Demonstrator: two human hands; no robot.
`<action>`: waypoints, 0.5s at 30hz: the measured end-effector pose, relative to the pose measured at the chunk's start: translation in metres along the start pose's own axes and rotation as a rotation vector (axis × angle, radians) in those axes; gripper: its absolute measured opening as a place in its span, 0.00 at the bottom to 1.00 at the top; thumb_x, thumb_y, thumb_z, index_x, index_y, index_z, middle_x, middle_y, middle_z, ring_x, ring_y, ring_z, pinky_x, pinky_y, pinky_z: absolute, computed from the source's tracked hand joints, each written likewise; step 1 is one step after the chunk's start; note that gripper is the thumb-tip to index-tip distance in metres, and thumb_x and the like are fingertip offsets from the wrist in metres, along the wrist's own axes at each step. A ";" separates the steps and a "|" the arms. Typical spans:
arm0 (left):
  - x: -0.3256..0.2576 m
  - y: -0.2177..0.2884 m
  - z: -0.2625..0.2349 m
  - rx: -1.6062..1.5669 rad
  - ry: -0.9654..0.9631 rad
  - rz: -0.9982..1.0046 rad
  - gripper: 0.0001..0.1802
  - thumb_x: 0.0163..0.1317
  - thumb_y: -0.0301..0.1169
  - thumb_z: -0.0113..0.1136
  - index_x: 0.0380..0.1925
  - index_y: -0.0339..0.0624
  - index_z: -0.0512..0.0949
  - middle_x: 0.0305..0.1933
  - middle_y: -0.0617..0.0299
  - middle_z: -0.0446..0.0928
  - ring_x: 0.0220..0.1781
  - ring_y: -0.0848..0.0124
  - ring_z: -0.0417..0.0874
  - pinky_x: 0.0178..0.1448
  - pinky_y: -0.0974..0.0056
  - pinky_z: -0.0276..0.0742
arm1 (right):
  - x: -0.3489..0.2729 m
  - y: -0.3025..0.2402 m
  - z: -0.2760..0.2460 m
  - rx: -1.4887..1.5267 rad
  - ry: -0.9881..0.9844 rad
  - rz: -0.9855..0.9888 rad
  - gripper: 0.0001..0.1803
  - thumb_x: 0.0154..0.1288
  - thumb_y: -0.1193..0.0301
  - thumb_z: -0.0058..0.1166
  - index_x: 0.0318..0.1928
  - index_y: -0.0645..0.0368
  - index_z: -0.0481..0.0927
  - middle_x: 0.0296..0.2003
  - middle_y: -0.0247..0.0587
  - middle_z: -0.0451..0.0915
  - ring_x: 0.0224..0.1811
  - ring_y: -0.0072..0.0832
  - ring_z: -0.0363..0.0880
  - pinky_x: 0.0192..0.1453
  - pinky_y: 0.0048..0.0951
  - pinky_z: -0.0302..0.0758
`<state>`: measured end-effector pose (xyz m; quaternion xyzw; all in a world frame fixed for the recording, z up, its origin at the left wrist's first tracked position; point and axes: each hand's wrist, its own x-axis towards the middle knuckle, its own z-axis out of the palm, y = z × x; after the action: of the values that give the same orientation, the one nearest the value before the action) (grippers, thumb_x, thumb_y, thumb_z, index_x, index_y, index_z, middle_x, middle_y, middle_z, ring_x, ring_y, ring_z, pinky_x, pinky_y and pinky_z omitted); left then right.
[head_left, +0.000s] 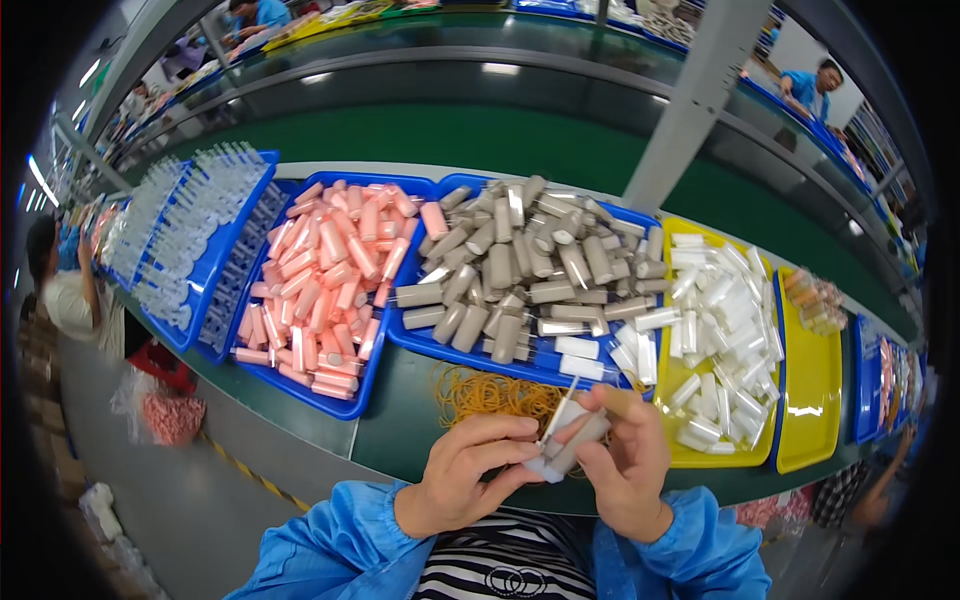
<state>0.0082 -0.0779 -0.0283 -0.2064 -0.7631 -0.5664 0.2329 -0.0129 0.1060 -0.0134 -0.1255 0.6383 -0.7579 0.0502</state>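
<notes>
So what I've got in my hands right now is a grey-beige tube (580, 440), a short cylinder, tilted with its upper end toward the right and its lower end down-left. A thin white stick (556, 412) runs along it, poking up past the tube's top side. At the lower end there's a small white piece (545, 468) touching the tube, can't quite tell if it's a cap or a label. The whole bundle sits just above the table edge, right in front of the heap of orange rubber bands (490, 392), which lie loose on the green surface.
</notes>
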 end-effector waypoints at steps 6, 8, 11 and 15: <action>-0.018 -0.012 -0.025 0.086 -0.037 0.085 0.20 0.48 0.20 0.74 0.42 0.40 0.78 0.42 0.51 0.83 0.40 0.59 0.85 0.43 0.60 0.79 | 0.032 -0.017 0.010 -0.444 -0.268 -0.203 0.19 0.66 0.75 0.56 0.57 0.64 0.75 0.48 0.47 0.79 0.54 0.39 0.72 0.62 0.36 0.65; -0.024 -0.013 -0.032 0.155 0.091 -0.001 0.18 0.46 0.21 0.74 0.39 0.41 0.81 0.39 0.55 0.84 0.37 0.60 0.85 0.40 0.61 0.79 | 0.067 -0.025 0.023 -0.630 -0.320 -0.324 0.14 0.66 0.75 0.54 0.51 0.62 0.79 0.47 0.48 0.78 0.52 0.45 0.71 0.61 0.38 0.66; -0.037 -0.022 -0.040 0.252 0.204 -0.032 0.19 0.47 0.17 0.72 0.41 0.40 0.81 0.39 0.55 0.81 0.33 0.65 0.83 0.36 0.65 0.78 | 0.118 -0.008 0.045 -0.852 -0.421 -0.525 0.15 0.61 0.76 0.55 0.49 0.60 0.79 0.45 0.41 0.79 0.50 0.39 0.72 0.54 0.38 0.66; -0.044 -0.028 -0.047 0.313 0.195 -0.076 0.18 0.51 0.15 0.69 0.43 0.39 0.79 0.42 0.55 0.76 0.32 0.73 0.78 0.31 0.73 0.76 | 0.173 0.027 0.078 -1.052 -0.471 -0.800 0.17 0.55 0.76 0.56 0.48 0.56 0.79 0.43 0.37 0.78 0.50 0.36 0.73 0.53 0.37 0.66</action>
<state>0.0330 -0.1329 -0.0644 -0.0826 -0.8229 -0.4667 0.3134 -0.1616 -0.0138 -0.0059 -0.5194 0.7971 -0.2615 -0.1629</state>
